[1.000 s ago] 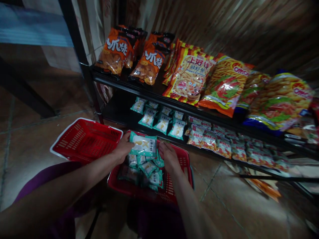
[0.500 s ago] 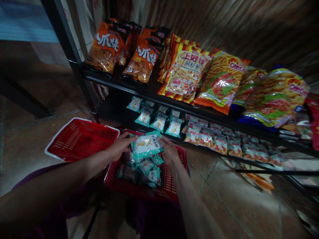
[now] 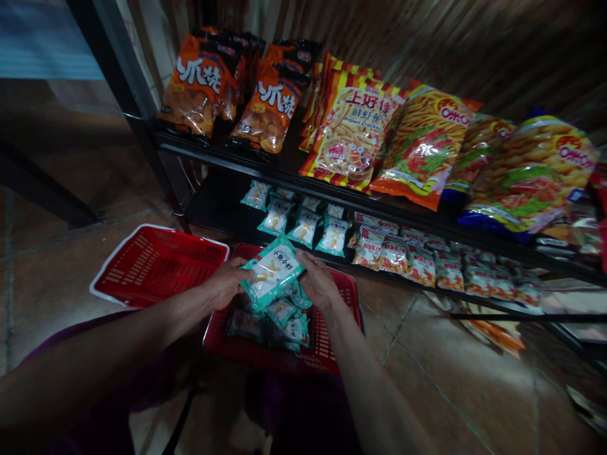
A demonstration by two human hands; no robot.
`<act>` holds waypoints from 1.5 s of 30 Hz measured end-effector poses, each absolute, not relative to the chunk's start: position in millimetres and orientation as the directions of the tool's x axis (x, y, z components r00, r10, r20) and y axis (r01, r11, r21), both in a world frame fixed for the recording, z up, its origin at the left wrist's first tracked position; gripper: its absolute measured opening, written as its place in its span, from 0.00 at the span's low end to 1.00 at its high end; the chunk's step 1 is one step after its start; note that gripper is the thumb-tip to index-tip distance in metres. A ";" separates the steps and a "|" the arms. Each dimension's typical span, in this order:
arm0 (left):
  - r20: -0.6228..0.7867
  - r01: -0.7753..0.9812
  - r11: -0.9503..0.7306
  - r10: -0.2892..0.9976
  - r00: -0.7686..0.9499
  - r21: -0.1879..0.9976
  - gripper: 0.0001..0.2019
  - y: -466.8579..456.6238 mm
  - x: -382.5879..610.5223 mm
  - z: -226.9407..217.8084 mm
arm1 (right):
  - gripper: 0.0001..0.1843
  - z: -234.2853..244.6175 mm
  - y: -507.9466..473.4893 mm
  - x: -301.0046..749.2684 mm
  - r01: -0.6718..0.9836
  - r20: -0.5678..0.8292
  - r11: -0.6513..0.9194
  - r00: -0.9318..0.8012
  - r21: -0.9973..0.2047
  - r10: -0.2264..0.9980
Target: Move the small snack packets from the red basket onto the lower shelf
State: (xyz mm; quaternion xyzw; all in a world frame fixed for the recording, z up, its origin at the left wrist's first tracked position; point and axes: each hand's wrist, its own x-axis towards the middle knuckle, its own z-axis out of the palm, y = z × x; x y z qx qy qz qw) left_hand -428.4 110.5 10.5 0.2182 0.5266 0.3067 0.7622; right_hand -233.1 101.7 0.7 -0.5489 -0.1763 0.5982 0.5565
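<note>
Between my two hands is a teal and white snack bag (image 3: 274, 270), its printed front facing up, tilted down toward the left. My left hand (image 3: 228, 282) grips its left edge. On the opposite side, my right hand (image 3: 318, 282) is closed on the right edge, with its fingertips partly hidden behind the bag. Just below the hands stands a red basket (image 3: 326, 354) holding several more teal snack bags (image 3: 282, 313) in a loose pile. Matching teal bags (image 3: 303, 225) stand in rows on the low shelf ahead.
A second red basket (image 3: 156, 262) with a white rim sits on the floor at left. The black shelf rack (image 3: 265, 174) crosses ahead, with orange bags (image 3: 268, 104), a prawn cracker bag (image 3: 351, 129) and large noodle-print bags (image 3: 424, 148) on top. Small red-white bags (image 3: 393, 259) fill the lower right.
The held bag has turned in my hands, its left end dropping and its right end rising. Both hands stay on it. The view has shifted slightly.
</note>
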 end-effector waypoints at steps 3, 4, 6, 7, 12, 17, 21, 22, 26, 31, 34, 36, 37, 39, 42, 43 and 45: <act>-0.659 -0.280 0.695 0.718 0.223 0.663 0.13 109.4 -425.0 19.0 | 0.18 3.0 101.6 -232.5 -0.469 -0.469 -0.351 0.160 -0.810 0.868; -0.660 -0.284 0.692 0.721 0.211 0.664 0.13 109.6 -424.0 21.9 | 0.18 3.1 101.6 -232.0 -0.463 -0.473 -0.362 0.147 -0.809 0.869; -0.667 -0.286 0.685 0.725 0.175 0.670 0.13 110.5 -422.5 25.7 | 0.19 2.4 101.7 -230.9 -0.455 -0.473 -0.362 0.154 -0.813 0.868; -0.667 -0.289 0.679 0.729 0.154 0.675 0.13 111.4 -422.1 26.3 | 0.19 1.8 101.7 -230.3 -0.452 -0.469 -0.356 0.165 -0.818 0.868; -0.628 -0.344 0.624 0.769 0.115 0.701 0.09 120.2 -423.1 22.5 | 0.17 -0.4 100.6 -227.2 -0.437 -0.467 -0.358 0.173 -0.825 0.867; -0.608 -0.325 0.616 0.782 0.140 0.717 0.06 125.6 -426.2 25.7 | 0.16 0.2 99.2 -225.6 -0.449 -0.485 -0.360 0.203 -0.818 0.851; -0.613 -0.265 0.640 0.768 0.186 0.721 0.08 122.0 -426.8 24.6 | 0.14 -0.2 100.7 -225.6 -0.481 -0.452 -0.284 0.277 -0.829 0.848; -0.610 -0.255 0.638 0.769 0.191 0.726 0.08 121.0 -426.8 23.4 | 0.14 -0.3 101.1 -225.7 -0.485 -0.451 -0.278 0.287 -0.829 0.845; -0.617 -0.235 0.637 0.771 0.161 0.734 0.10 119.7 -427.3 23.4 | 0.14 0.2 101.4 -227.0 -0.494 -0.456 -0.273 0.300 -0.826 0.838; -0.625 -0.203 0.648 0.762 0.169 0.734 0.08 120.2 -428.5 32.2 | 0.15 1.9 100.5 -228.0 -0.486 -0.457 -0.277 0.303 -0.829 0.836; -0.626 -0.132 0.653 0.754 0.199 0.746 0.08 119.0 -428.8 30.0 | 0.17 1.1 101.1 -227.4 -0.484 -0.457 -0.275 0.312 -0.831 0.833; -0.631 -0.083 0.660 0.742 0.225 0.747 0.07 117.1 -428.9 25.8 | 0.20 -0.7 102.2 -226.7 -0.488 -0.464 -0.275 0.324 -0.829 0.825; -0.633 -0.062 0.662 0.737 0.239 0.747 0.08 115.9 -429.0 24.0 | 0.21 -1.8 103.0 -226.4 -0.488 -0.467 -0.273 0.334 -0.829 0.819; -0.632 -0.016 0.664 0.718 0.291 0.747 0.11 113.0 -429.3 22.3 | 0.24 -4.0 104.5 -225.7 -0.482 -0.465 -0.266 0.358 -0.835 0.810; -0.618 0.040 0.671 0.655 0.435 0.740 0.15 108.2 -428.8 26.0 | 0.27 -5.9 105.9 -225.2 -0.444 -0.456 -0.280 0.359 -0.851 0.814; -0.617 0.046 0.681 0.629 0.473 0.730 0.15 106.9 -428.1 28.3 | 0.28 -5.8 105.9 -225.2 -0.425 -0.450 -0.291 0.342 -0.857 0.825; -0.628 0.024 0.707 0.611 0.483 0.707 0.13 105.4 -425.7 33.0 | 0.30 -4.5 104.9 -225.9 -0.380 -0.428 -0.309 0.283 -0.872 0.858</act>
